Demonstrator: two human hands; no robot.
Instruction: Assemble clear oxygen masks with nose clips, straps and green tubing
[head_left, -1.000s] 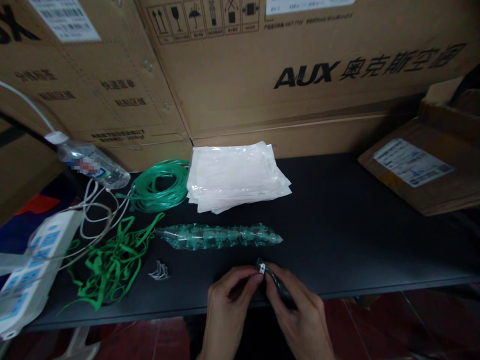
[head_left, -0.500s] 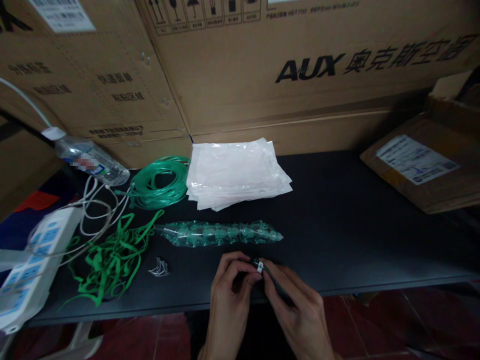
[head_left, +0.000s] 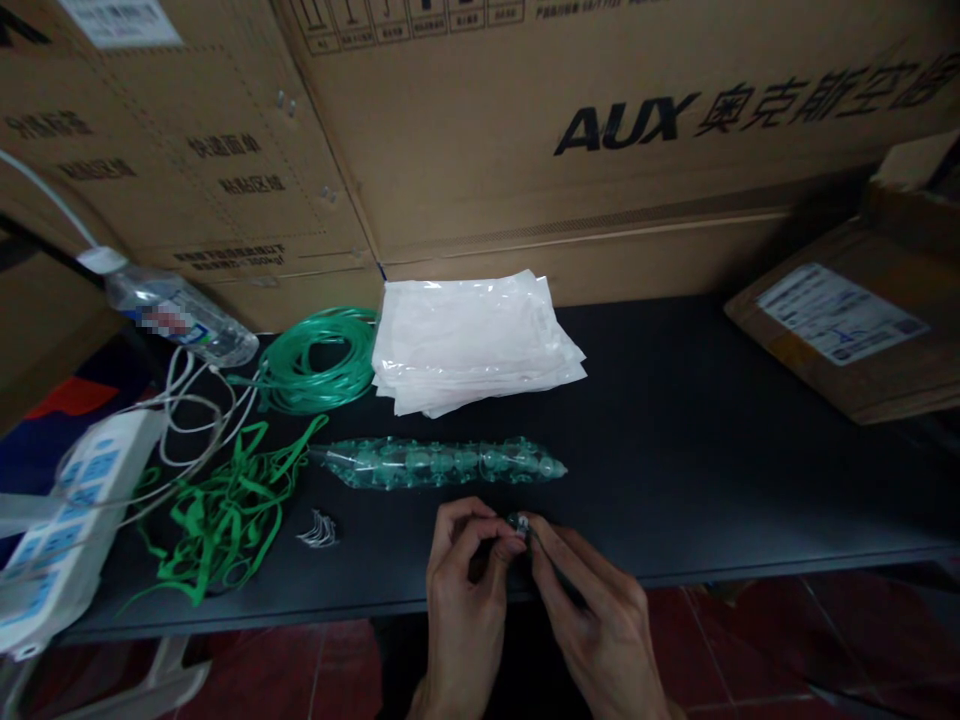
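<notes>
My left hand (head_left: pixel 469 580) and my right hand (head_left: pixel 589 600) meet at the table's front edge. Between their fingertips is a small dark piece with a pale, shiny part (head_left: pixel 519 523); its kind is hard to make out. Thumb and forefinger of each hand are closed on it, and the fingers hide most of it. Just beyond the hands lies a long clear wrap of translucent green cup-shaped pieces (head_left: pixel 450 463). Left of my hands are a little heap of thin curved silvery strips (head_left: pixel 319 530) and a tangle of green elastic straps (head_left: pixel 225 520).
A coil of green tubing (head_left: pixel 319 360) lies beside a stack of white pouches (head_left: pixel 472 340). At the left are a plastic bottle (head_left: pixel 180 310), white cables and a power strip (head_left: pixel 67 530). Big cartons (head_left: pixel 487 180) stand behind; an opened box (head_left: pixel 847 320) is at the right.
The small piece has turned in my fingers: its white face with a dark mark no longer shows, nor does the dark length under my right hand. Both hands have shifted slightly right.
</notes>
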